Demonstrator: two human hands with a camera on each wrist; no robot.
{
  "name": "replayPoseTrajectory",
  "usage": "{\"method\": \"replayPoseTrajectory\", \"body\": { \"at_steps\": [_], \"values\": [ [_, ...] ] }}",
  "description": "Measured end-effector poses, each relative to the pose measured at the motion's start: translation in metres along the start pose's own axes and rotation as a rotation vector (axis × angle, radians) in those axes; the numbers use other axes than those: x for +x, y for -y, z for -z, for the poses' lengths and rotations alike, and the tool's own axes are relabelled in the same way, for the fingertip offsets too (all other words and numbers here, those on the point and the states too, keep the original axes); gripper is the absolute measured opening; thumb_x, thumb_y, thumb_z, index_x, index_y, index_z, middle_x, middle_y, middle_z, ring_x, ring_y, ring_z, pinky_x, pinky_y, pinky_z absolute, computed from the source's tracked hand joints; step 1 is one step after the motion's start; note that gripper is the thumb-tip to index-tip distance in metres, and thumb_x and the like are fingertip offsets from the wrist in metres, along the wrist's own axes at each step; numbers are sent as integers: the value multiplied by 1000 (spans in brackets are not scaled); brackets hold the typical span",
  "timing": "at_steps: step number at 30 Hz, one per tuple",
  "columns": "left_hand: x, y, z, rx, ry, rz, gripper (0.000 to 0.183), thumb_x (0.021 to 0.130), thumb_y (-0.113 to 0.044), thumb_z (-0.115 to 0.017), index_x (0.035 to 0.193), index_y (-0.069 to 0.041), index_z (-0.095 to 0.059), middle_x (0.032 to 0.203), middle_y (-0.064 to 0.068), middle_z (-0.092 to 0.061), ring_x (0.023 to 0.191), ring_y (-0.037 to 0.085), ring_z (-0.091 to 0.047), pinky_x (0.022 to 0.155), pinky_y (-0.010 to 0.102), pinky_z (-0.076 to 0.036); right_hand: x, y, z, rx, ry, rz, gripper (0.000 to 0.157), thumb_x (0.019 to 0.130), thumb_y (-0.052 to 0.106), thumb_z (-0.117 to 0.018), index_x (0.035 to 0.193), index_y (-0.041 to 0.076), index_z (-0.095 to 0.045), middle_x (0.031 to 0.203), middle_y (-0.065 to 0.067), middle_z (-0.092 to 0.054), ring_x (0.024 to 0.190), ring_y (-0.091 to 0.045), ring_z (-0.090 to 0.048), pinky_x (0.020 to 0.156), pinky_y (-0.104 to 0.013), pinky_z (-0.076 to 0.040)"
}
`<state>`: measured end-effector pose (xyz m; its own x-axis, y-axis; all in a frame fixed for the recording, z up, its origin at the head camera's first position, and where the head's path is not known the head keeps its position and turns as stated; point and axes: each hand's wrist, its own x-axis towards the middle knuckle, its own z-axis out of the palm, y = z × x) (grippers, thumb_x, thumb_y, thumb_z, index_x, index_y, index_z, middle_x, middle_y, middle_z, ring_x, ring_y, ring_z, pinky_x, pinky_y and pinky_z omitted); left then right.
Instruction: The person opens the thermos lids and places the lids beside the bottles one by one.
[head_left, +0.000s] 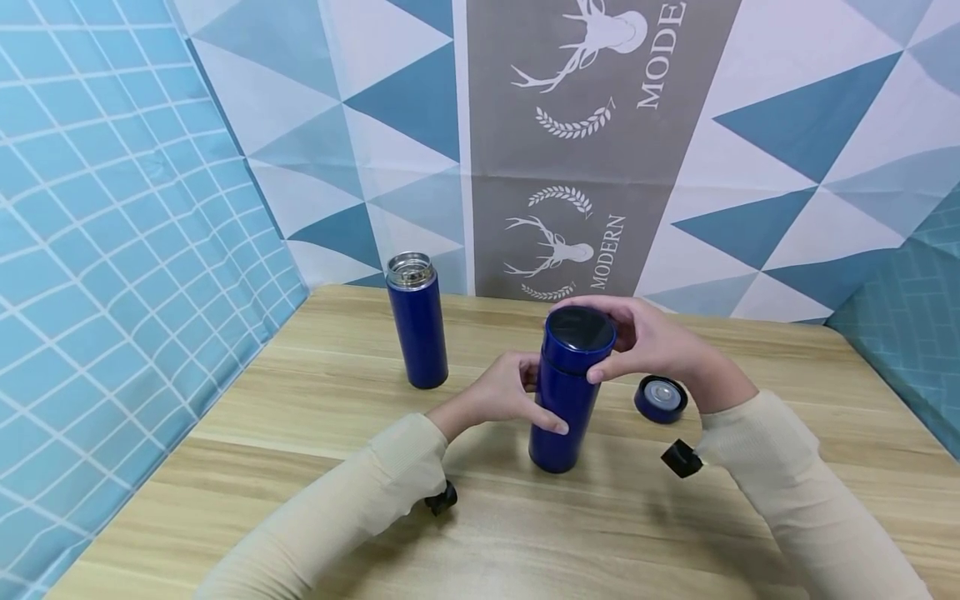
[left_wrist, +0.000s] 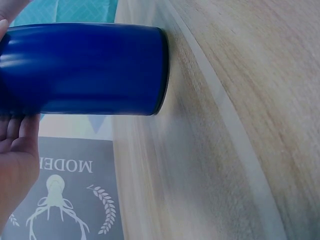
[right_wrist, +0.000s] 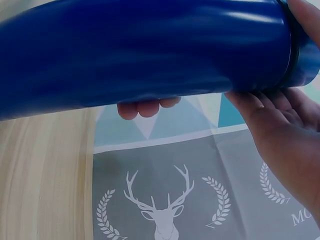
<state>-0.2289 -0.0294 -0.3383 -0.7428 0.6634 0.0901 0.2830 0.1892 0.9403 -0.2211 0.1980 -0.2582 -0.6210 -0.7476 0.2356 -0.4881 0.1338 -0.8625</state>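
Note:
A dark blue thermos flask with a black-topped lid stands near the middle of the table, tilted slightly. My left hand grips its body, thumb across the near side. Higher up, my right hand holds the lid with thumb and fingers on opposite sides. The lid sits on the flask, with a thin dark seam below it. In the left wrist view the flask's base is close to the wood; whether it touches, I cannot tell.
A second blue flask, lidless with a bare steel neck, stands upright at the back left. Its kind of lid lies underside up, right of the held flask. Patterned cloth hangs behind the wooden table.

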Motion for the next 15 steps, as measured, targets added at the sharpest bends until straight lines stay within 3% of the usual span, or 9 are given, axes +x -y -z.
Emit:
{"method": "replayPoseTrajectory", "body": {
  "at_steps": [15],
  "values": [
    [1,1,1,18,16,-3,59,65,-5,-85,119,-6,-63,114,13,-71,94,9,-69,88,24,-55,4,-4,6,23,78,63,70,78,-5,-72,141,0,-40,137,-5,-57,121,-18,-60,91,-33,-57]
  ]
}}
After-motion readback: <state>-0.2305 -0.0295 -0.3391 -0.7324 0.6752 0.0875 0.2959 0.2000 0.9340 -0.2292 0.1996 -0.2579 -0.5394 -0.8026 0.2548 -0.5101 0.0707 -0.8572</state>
